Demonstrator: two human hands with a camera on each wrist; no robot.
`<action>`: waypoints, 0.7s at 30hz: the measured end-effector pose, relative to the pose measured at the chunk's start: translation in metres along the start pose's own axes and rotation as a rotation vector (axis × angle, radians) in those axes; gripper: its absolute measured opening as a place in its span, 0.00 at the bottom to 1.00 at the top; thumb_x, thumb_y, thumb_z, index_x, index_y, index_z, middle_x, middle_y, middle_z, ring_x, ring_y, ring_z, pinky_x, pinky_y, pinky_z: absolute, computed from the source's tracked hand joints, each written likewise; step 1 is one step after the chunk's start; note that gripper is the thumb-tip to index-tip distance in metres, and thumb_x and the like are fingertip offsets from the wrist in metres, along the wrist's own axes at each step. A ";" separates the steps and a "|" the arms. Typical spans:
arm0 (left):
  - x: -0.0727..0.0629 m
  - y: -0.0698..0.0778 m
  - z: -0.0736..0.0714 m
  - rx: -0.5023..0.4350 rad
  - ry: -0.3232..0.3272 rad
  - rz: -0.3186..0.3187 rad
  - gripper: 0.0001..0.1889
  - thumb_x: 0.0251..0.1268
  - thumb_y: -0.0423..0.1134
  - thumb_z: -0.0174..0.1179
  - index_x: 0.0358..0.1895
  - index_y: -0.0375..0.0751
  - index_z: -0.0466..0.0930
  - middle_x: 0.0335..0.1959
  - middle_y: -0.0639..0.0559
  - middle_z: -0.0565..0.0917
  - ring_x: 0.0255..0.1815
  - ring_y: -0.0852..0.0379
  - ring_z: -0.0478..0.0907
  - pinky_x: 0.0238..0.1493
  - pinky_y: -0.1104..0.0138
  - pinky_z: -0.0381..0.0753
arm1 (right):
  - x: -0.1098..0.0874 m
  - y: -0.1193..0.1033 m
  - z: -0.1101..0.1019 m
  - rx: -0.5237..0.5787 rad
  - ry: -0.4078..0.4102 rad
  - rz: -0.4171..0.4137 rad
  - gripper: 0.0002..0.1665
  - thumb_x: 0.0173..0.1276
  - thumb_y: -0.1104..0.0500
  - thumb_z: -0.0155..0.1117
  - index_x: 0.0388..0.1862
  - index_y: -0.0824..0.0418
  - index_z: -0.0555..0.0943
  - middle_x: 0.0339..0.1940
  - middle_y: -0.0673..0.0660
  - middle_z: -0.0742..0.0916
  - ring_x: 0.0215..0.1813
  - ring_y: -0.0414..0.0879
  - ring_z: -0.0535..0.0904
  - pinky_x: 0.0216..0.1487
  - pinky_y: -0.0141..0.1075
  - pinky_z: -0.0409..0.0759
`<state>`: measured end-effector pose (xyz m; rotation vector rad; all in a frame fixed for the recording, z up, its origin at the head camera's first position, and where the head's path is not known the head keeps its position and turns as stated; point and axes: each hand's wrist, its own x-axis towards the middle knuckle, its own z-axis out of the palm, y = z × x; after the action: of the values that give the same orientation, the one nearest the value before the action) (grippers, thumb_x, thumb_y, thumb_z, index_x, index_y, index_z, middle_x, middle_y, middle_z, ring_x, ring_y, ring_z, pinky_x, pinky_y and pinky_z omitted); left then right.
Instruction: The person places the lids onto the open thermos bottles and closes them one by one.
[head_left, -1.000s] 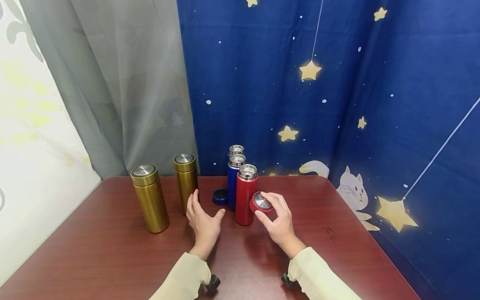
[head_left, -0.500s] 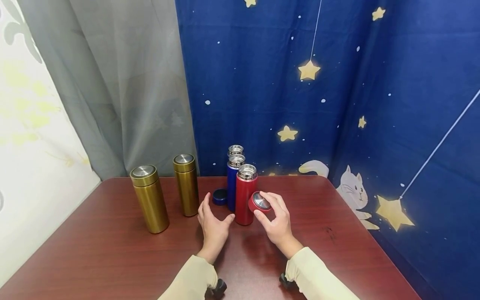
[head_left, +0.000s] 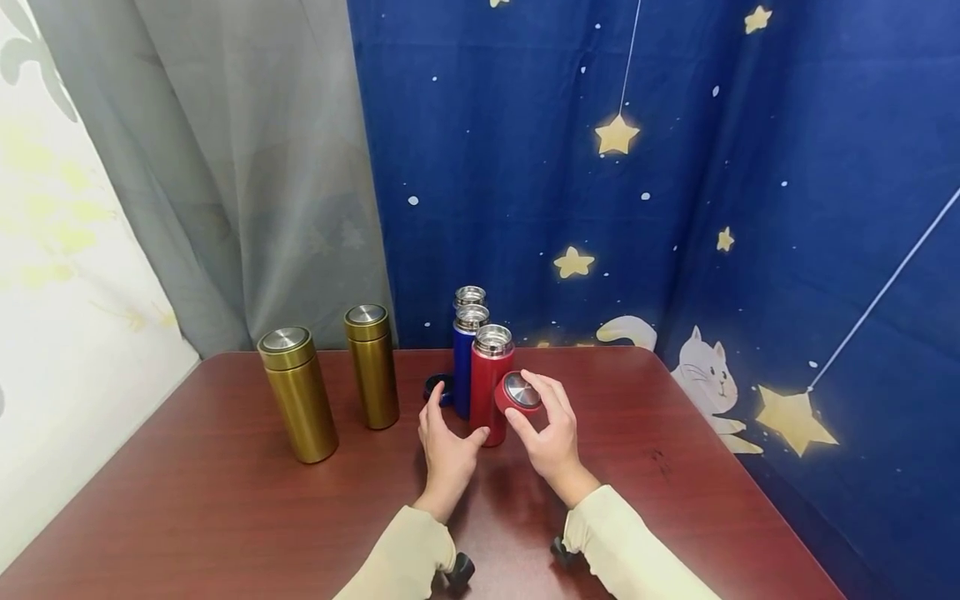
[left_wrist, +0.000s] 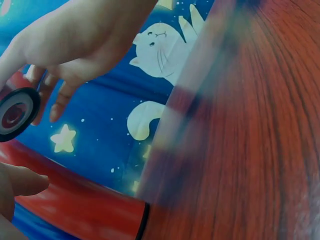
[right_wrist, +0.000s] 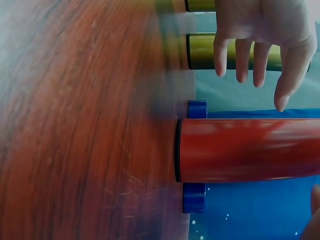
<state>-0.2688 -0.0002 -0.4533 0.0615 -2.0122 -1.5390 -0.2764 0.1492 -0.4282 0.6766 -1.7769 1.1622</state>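
Observation:
My right hand (head_left: 552, 435) pinches a red lid (head_left: 517, 396) with a steel top, tilted beside the open red thermos bottle (head_left: 491, 379). In the left wrist view the lid's underside (left_wrist: 16, 115) shows. The red bottle stands upright, its steel mouth uncovered. My left hand (head_left: 452, 458) is at the bottle's left with thumb and fingers spread, holding nothing; the right wrist view shows a gap between its fingertips and the red bottle (right_wrist: 250, 150). Behind stands an uncapped blue thermos (head_left: 462, 358), with another open steel mouth (head_left: 470, 295) farther back, its body hidden.
Two gold thermoses with lids on, a nearer one (head_left: 303, 408) and a farther one (head_left: 372, 375), stand at left on the red-brown table (head_left: 187, 500). One blue lid (right_wrist: 197, 109) lies left of the bottles, another (right_wrist: 194, 198) to their right. Curtains hang behind.
My left hand has moved right, from beside the farther gold thermos toward the red bottle, and now partly covers the left blue lid. My right hand keeps the red lid in nearly the same place.

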 end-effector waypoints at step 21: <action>0.001 -0.007 0.009 -0.016 -0.060 -0.020 0.51 0.40 0.32 0.78 0.72 0.51 0.61 0.63 0.42 0.68 0.64 0.43 0.63 0.62 0.46 0.68 | 0.013 -0.027 0.001 -0.028 0.071 0.011 0.38 0.48 0.71 0.72 0.61 0.76 0.71 0.51 0.72 0.80 0.52 0.64 0.76 0.57 0.39 0.74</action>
<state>-0.2760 0.0047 -0.4599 0.0293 -2.0513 -1.5866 -0.2606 0.1377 -0.4054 0.6022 -1.7359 1.1535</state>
